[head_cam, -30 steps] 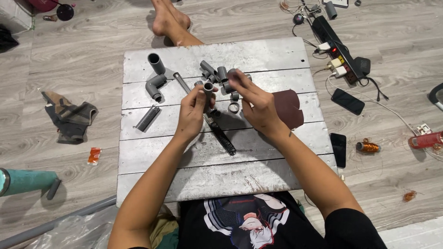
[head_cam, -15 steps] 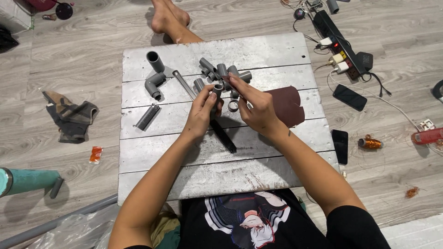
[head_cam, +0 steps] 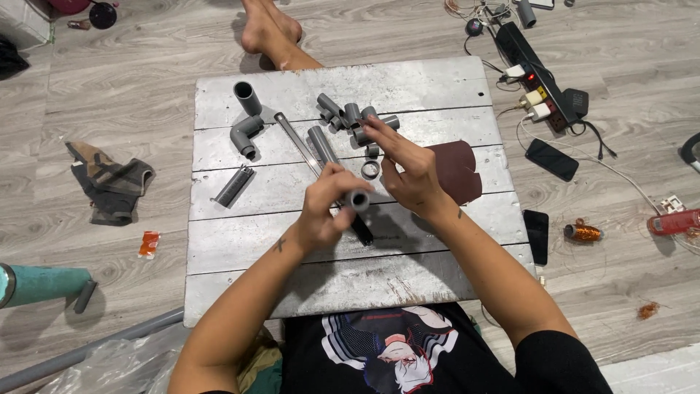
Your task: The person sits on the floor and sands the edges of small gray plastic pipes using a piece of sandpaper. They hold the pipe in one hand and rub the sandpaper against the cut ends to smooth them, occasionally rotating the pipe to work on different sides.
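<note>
Short grey pipe piece, just nearer than the loose ring on the white board, pinched in left hand, open end up. Could slip and roll among the fittings beyond the ring if grip loosens. Right hand above the ring, fingers spread, holding nothing visible.
</note>
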